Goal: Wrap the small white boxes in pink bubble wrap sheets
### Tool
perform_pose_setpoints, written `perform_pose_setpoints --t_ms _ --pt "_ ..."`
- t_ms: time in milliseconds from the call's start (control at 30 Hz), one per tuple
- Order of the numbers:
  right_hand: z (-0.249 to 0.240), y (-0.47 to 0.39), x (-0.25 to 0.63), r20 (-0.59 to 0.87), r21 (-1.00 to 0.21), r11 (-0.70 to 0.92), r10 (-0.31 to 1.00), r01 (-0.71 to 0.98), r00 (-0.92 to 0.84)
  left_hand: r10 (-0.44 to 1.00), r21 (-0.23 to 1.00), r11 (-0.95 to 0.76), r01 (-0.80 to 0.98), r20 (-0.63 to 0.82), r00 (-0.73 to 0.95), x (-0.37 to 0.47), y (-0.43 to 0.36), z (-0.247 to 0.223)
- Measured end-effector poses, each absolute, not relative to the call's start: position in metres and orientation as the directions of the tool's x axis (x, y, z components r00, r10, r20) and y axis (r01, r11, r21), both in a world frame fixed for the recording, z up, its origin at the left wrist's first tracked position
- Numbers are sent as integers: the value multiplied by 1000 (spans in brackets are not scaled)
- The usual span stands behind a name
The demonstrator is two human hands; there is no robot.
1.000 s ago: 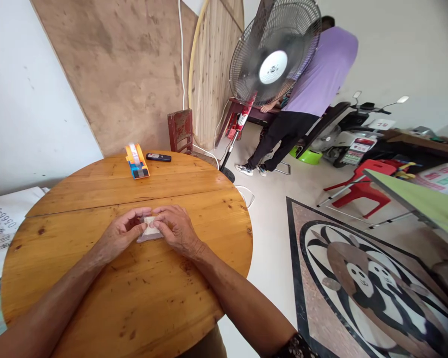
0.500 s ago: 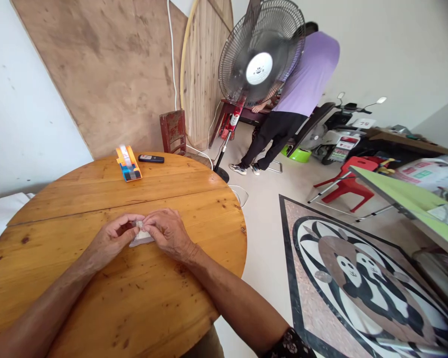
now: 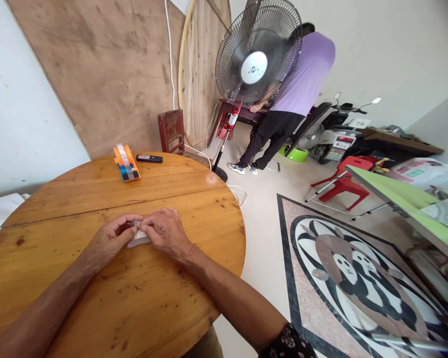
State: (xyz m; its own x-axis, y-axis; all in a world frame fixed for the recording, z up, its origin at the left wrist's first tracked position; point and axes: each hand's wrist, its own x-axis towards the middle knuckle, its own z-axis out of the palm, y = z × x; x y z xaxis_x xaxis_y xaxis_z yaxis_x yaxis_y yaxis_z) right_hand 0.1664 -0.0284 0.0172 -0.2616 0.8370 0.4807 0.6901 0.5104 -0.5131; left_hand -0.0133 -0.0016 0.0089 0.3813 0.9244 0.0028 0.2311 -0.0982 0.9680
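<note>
Between my two hands is a small clear plastic bag (image 3: 139, 239) with something whitish inside, low over the round wooden table (image 3: 97, 318). My left hand (image 3: 112, 236) pinches its upper left part between thumb and forefinger. From the other side my right hand (image 3: 166, 231) grips its upper right part, thumb pressed toward the fingers. The hands nearly touch at the bag's top edge, and the fingers hide much of it. Its exact contents are too small to make out.
An orange and blue tape dispenser (image 3: 126, 163) and a black remote-like device (image 3: 149, 158) lie at the table's far side. Beyond stand a wooden chair (image 3: 171, 132), a floor fan (image 3: 254, 67) and a person in purple (image 3: 306, 74). A green-topped table (image 3: 403, 199) is at right.
The view has shifted slightly. Both hands keep their hold on the bag, with barely any finger movement.
</note>
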Motion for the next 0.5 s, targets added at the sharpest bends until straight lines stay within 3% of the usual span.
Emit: perform_pose_setpoints --t_ms 300,500 --pt "16 -28 162 516 -474 529 815 704 -264 914 970 -135 203 43 402 -13 -3 9" --pt "18 -29 163 482 -479 483 842 733 -240 900 927 -278 253 159 405 -14 -1 8"
